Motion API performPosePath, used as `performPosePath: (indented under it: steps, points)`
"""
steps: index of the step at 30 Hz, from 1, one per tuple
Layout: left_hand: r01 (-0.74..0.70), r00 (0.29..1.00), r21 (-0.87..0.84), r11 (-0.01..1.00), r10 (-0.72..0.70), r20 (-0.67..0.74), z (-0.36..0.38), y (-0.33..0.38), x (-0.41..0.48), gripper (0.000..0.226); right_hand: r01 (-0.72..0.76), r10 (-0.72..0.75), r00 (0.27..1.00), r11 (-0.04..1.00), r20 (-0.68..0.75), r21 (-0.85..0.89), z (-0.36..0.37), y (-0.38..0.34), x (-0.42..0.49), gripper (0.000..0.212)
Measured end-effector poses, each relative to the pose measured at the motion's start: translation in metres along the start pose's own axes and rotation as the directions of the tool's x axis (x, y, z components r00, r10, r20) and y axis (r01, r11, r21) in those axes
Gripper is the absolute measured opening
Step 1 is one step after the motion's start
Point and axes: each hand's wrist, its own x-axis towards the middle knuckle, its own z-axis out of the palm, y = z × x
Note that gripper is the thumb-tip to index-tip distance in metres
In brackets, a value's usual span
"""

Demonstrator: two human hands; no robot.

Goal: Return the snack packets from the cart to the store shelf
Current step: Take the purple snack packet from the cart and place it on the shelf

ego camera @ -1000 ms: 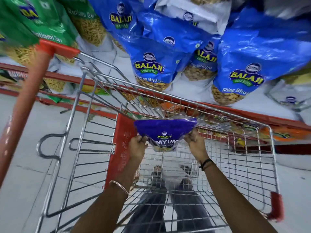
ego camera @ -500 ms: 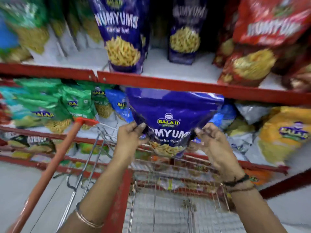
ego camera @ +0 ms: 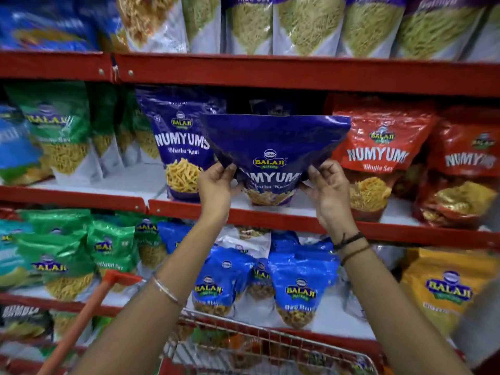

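Between the two raised hands hangs a glossy purple plastic snack packet printed with BALAJI and NUMYUMS, its wide flat top edge uppermost and its narrower lower end down by the palms. Fingers of the left hand curl round the packet's lower left edge, thumb in front, pinching the film; fingers of the right hand clasp the lower right edge in the same way. Both hands are closed on the packet, and its bottom sits just above, or perhaps touching, the white board of the red-edged middle store shelf; which of the two cannot be told.

Just left of the left fingers stands a matching purple NUMYUMS packet, upright on that shelf. Just right of the right fingers stand red NUMYUMS packets, also upright. Farther left of the left hand are green and white Balaji packets.

Above the fingertips, the next shelf carries white packets of pale yellow sev. Below the wrists lie blue Balaji packets, with a yellow packet off to the right. Beneath the forearms, the wire rim of a metal shopping cart shows, its orange handle slanting under the left forearm. A thin metal bangle circles the left forearm; dark thread bands wrap the right wrist.
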Motion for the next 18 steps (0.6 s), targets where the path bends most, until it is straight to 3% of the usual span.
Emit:
performPosePath:
  steps: [4, 9, 13, 16, 18]
  points:
    - [0.081, 0.995, 0.083, 0.993, -0.076, -0.067, 0.017, -0.025, 0.049, 0.017, -0.088, 0.085, 0.982, 0.996, -0.166, -0.007, 0.004, 0.032, 0.047, 0.024]
    - [0.08, 0.988, 0.339, 0.937, -0.031, -0.149, 0.03, -0.044, 0.103, 0.031, -0.16, 0.165, 0.94, 0.986, -0.298, 0.042, 0.011, 0.051, 0.086, 0.024]
    - [0.112, 0.992, 0.432, 0.895, -0.074, -0.106, 0.03, -0.069, 0.142, 0.032, -0.175, 0.14, 0.915, 0.983, -0.378, -0.059, 0.015, 0.063, 0.111, 0.022]
    - [0.116, 0.993, 0.427, 0.897, -0.112, -0.034, 0.034, -0.066, 0.137, 0.038, -0.206, 0.152, 0.926, 0.97, -0.347, -0.125, 0.005, 0.074, 0.118, 0.016]
    - [0.162, 0.984, 0.423, 0.892, -0.176, -0.006, 0.029, -0.066, 0.123, 0.056, -0.304, 0.247, 0.93, 0.933, -0.273, -0.192, -0.006, 0.084, 0.112, 0.05]
